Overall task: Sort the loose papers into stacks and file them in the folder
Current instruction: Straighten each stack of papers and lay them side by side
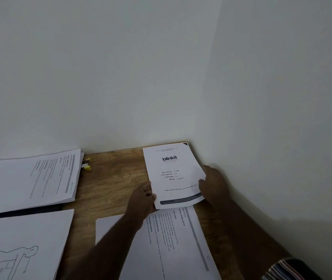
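The blinkit sheet (173, 174) is the one in play here, a printed page with the "blinkit" logo up top and a dark band along its near edge. It sits at the far right corner of the wooden desk (110, 178), right up against the white wall (262, 98). Both hands are on it: the left hand (143, 196) pinches the sheet's near-left corner, fingers curled round the edge, and the right hand (214, 184) grips the right edge with the thumb lying on top of the page. There might be more pages under it, hard to say from this angle.

Just nearer than the blinkit sheet, and partly tucked under its near edge, lies a text page (173, 243) with headings like "TASK DESCRIPTION". Well off to the left of the blinkit sheet there's a thick stack of printed pages (33, 178), with a small yellow and black stapler-looking thing (86, 164) poking out beside its far right corner. Near-left of the blinkit sheet is a page with a line drawing (19, 245) of a figure. A striped sleeve (282, 269) shows at the bottom right.
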